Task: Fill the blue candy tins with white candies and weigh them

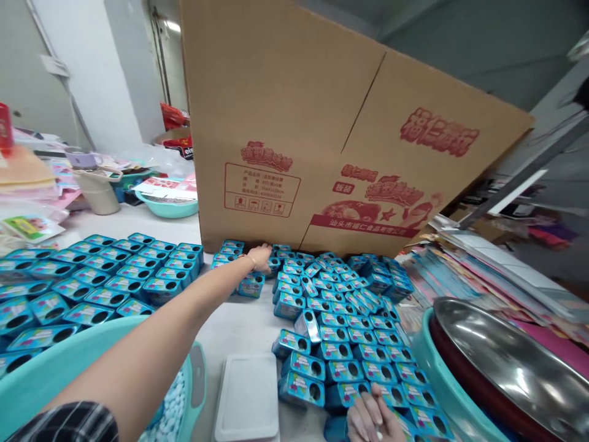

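Note:
My left hand (261,258), with a bracelet at the wrist, reaches far out to the foot of the cardboard box. Its fingers close over a small blue tin (274,265) there, partly hidden by the hand. At the lower right, my right hand (373,417) is curled, palm partly up, with a small white pellet (380,435) between its fingers. Under and around it stand many blue tins (347,371) in rows, each with a dark round hole in its top. Another group of blue tins (108,297) covers the left of the table.
A large cardboard box (276,92) rises at the back. At lower left, a turquoise basin (199,374) holds pale blue pellets, beneath my left forearm. A white scale-like lidded box (248,396) lies in the middle. Steel bowl (510,362) and stacked basins stand right.

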Demonstrator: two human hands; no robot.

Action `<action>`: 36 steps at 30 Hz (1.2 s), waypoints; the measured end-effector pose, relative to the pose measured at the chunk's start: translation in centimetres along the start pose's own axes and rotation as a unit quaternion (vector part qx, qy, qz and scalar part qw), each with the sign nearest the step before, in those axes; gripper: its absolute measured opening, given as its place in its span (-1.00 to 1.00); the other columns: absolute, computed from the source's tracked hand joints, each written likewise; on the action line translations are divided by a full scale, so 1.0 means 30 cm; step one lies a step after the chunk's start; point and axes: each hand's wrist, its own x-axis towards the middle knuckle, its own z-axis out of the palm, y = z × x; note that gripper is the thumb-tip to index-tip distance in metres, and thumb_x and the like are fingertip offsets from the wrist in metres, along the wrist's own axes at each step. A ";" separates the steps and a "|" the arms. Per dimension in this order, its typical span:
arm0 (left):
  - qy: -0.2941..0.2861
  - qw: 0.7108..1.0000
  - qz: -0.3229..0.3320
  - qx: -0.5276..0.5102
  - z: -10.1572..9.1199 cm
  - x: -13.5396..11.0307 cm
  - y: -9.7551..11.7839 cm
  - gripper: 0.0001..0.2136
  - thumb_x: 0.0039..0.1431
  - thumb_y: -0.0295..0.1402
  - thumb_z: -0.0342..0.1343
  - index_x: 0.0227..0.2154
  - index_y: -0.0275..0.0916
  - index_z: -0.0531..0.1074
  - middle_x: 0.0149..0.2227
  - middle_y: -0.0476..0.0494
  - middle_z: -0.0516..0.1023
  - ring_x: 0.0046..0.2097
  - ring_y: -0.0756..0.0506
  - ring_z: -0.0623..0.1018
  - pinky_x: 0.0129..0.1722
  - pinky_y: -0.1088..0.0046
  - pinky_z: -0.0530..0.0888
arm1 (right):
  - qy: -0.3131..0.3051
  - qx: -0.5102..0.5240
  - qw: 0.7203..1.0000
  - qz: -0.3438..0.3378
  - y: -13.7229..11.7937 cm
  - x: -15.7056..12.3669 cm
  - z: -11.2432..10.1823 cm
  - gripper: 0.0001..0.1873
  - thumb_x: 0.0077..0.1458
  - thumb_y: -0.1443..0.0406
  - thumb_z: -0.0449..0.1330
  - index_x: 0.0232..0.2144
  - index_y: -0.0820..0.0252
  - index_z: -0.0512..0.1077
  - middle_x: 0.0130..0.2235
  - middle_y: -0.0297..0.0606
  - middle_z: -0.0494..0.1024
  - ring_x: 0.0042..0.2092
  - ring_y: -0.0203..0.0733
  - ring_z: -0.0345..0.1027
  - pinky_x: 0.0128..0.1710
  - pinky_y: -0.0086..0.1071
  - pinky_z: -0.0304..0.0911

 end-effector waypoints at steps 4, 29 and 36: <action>0.030 0.999 0.025 -0.011 -0.176 -0.082 0.029 -0.52 0.11 -0.15 0.20 0.01 -0.33 0.33 -0.01 -0.28 0.44 -0.07 -0.19 0.49 -0.11 0.23 0.48 | 0.001 0.010 1.000 -0.014 0.000 -0.054 0.112 -0.88 0.08 0.37 0.22 -0.29 0.17 0.35 -0.59 -0.57 0.18 -0.67 -0.50 -0.01 -0.68 -0.57 -0.01; -0.047 0.968 0.129 -0.209 0.000 -1.003 0.320 -0.51 0.01 -0.44 0.19 0.05 -0.11 0.36 0.30 -0.24 0.15 0.36 -0.33 0.01 0.28 0.04 0.10 | -0.041 0.026 0.999 0.007 0.108 -0.279 0.261 -0.90 0.03 0.40 0.16 -0.35 0.21 0.30 -0.63 -0.61 0.14 -0.69 -0.51 -0.07 -0.70 -0.59 -0.12; 0.033 0.958 0.108 -0.264 -0.276 -1.152 0.194 -0.62 0.20 -0.26 0.06 0.08 -0.05 0.29 0.14 -0.09 0.39 0.15 -0.16 0.39 0.16 0.23 0.33 | -0.031 0.003 0.999 0.018 0.091 -0.276 0.255 -0.91 0.06 0.40 0.13 -0.32 0.18 0.29 -0.60 -0.58 0.16 -0.66 -0.50 -0.06 -0.68 -0.60 -0.06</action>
